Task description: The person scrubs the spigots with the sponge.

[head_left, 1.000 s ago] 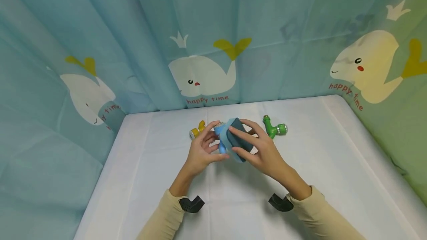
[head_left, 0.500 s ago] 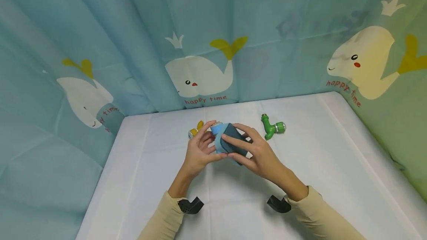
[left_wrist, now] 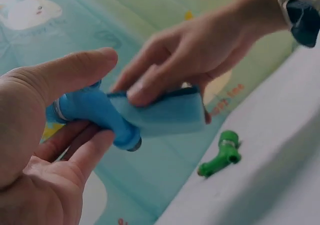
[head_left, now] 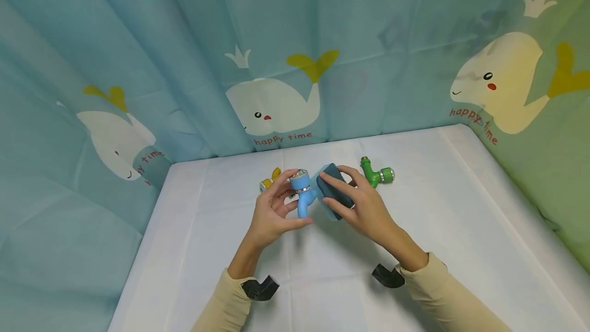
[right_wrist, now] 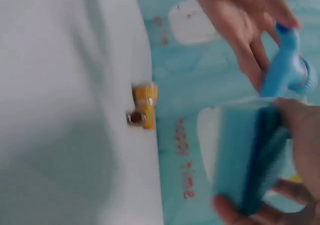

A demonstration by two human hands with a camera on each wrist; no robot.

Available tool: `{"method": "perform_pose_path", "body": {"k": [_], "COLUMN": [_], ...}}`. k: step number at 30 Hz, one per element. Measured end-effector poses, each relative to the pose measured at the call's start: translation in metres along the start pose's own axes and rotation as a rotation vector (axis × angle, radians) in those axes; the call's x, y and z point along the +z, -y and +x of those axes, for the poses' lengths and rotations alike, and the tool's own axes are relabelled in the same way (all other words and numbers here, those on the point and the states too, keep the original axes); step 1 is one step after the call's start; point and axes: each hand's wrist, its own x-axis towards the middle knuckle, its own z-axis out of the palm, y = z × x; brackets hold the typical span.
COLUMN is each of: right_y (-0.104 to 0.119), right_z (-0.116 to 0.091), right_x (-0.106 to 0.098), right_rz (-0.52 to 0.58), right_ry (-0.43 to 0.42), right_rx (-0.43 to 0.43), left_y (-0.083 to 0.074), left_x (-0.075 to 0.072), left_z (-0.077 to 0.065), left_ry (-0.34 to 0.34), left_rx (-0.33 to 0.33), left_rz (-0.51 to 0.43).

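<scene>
The blue tap (head_left: pixel 305 201) looks to me like smooth plastic, with a ridged knob (head_left: pixel 300 182) and a shiny, metallic ring (head_left: pixel 303 189), while the sponge (head_left: pixel 334 194) pairs pale foam (left_wrist: pixel 165 119) with a dark, matt face (right_wrist: pixel 262 155). The green tap (head_left: pixel 374 178) looks plastic too; the tablecloth (head_left: pixel 216 234) and sleeves (head_left: pixel 226 304) seem matt, creased cloth, the curtain (head_left: pixel 364 40) smooth, thin fabric.

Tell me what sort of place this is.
Probably a curtained-off tabletop work area: a rectangular white-covered table, a blue-green whale-print hanging curtain behind it, and a loose green plastic-looking tap lying on top.
</scene>
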Motion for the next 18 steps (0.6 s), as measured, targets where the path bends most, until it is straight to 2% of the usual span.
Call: {"method": "perform_pose_path", "body": {"k": [2,5,9,14,16,18], "right_y": [-0.001,0.000,0.005,0.006,0.003,0.000], "right_z": [0.001,0.005,0.015,0.026,0.029,0.032], "right_x": [-0.002,-0.009,-0.019,-0.031,-0.035,-0.038], "right_rz": [-0.009,0.065,0.122,-0.032,-0.089,-0.081], "right_ry": [0.020,0.066,0.180,0.390,0.437,0.454], "right_rx": [0.033,0.068,0.077,0.059,0.057,0.066], "left_y": [0.000,0.000,-0.003,-0.006,-0.005,-0.004], "left_x": [0.000,0.000,0.000,0.002,0.002,0.003], "left_z": [-0.001,-0.001,0.001,0.002,0.002,0.002], "left_ry": [0.005,0.026,0.049,0.045,0.049,0.055], "left_rx": [-0.017,-0.037,-0.005,0.013,0.004,-0.003], "left_rz": [0.004,0.018,0.090,0.214,0.235,0.237]}}
